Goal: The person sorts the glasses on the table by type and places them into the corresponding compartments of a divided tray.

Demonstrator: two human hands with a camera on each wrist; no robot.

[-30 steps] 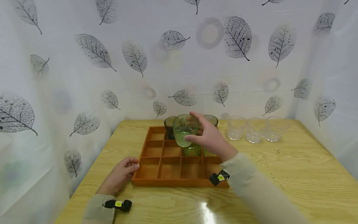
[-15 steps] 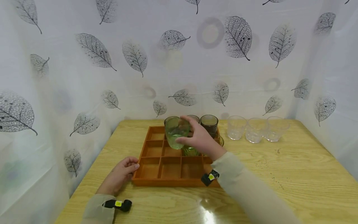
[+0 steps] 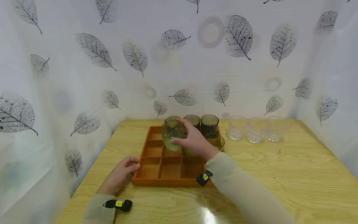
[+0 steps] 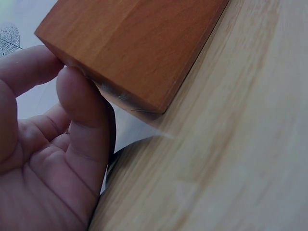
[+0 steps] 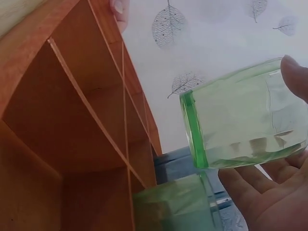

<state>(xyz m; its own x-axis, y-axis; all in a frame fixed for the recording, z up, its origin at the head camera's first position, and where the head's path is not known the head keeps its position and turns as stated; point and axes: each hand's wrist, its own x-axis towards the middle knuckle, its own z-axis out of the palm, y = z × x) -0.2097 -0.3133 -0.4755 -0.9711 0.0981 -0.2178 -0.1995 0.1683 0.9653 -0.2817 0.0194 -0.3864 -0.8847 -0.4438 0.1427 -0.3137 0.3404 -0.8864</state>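
My right hand (image 3: 193, 140) grips a pale green drinking glass (image 3: 168, 137) between thumb and fingers. The glass is held tilted over the middle row of an orange-brown wooden compartment box (image 3: 173, 182); the right wrist view shows its thick green base (image 5: 193, 130) above the dividers. Two other green glasses, one (image 3: 218, 143) at the right and one (image 3: 189, 152) partly hidden by my hand, stand in the middle row. Along the back row are dark glasses (image 3: 209, 124), one partly behind the held glass. My left hand (image 3: 123, 172) touches the box's left side with thumb and index finger (image 4: 36, 70).
Three clear glasses (image 3: 237, 128) stand close together on the wooden table (image 3: 279, 174), right of the box. A white curtain (image 3: 184, 71) with leaf prints surrounds the table at the back and sides. The front row of compartments (image 3: 171, 168) lies before my right hand.
My right hand has carried the green glass leftward and slightly down, across the middle row. Dark glasses behind it have come into fuller view. My left hand stays in place at the box.
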